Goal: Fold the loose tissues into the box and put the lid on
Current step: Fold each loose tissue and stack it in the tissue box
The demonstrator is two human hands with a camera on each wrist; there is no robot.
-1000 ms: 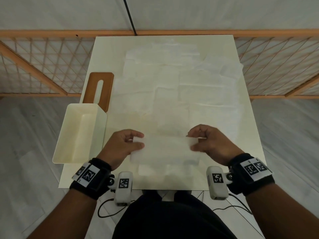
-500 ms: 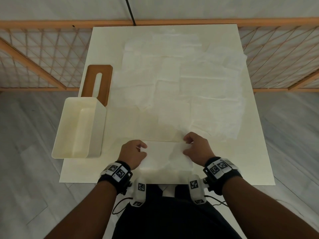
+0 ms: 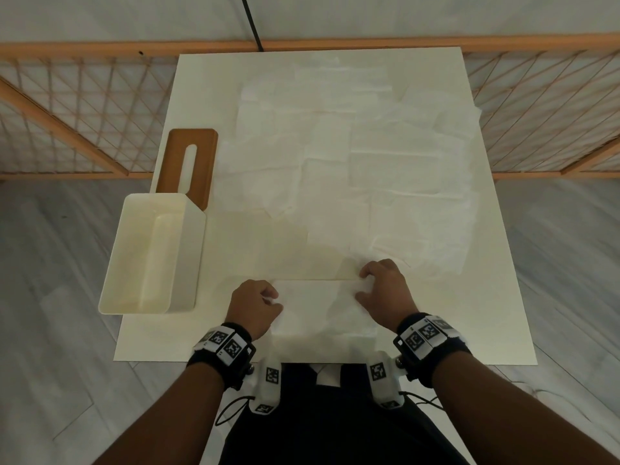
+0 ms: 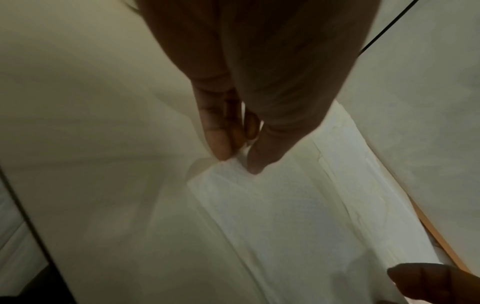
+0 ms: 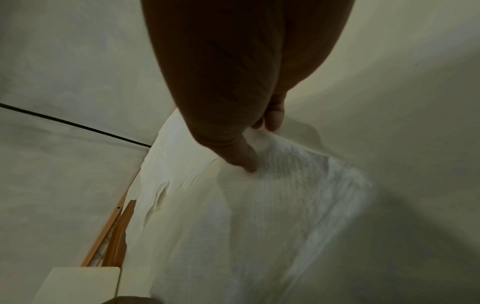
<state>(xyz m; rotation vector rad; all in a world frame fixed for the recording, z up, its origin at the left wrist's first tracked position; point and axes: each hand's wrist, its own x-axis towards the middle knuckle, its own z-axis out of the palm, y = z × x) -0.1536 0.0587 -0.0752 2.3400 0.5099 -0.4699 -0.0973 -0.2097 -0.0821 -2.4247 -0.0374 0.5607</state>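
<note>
A white tissue (image 3: pixel 318 307) lies near the table's front edge, stretched between my hands. My left hand (image 3: pixel 255 305) pinches its left corner between thumb and fingers (image 4: pixel 221 144). My right hand (image 3: pixel 382 290) pinches its right corner (image 5: pixel 259 135), which lifts slightly off the table. Several more loose tissues (image 3: pixel 369 162) lie spread over the far and right parts of the table. The cream tissue box (image 3: pixel 151 253) stands open at the left edge, nothing visible inside. Its brown wooden lid (image 3: pixel 189 162) with a slot lies flat just behind the box.
The cream table (image 3: pixel 268 250) shows bare surface between the box and the held tissue. An orange wooden lattice fence (image 3: pixel 67 112) runs behind and beside the table. Grey floor surrounds it. A black cable (image 3: pixel 251 21) runs up the wall.
Both hands have drawn the tissue back toward the table's front edge and moved closer together. The held tissue now lies apart from the spread ones.
</note>
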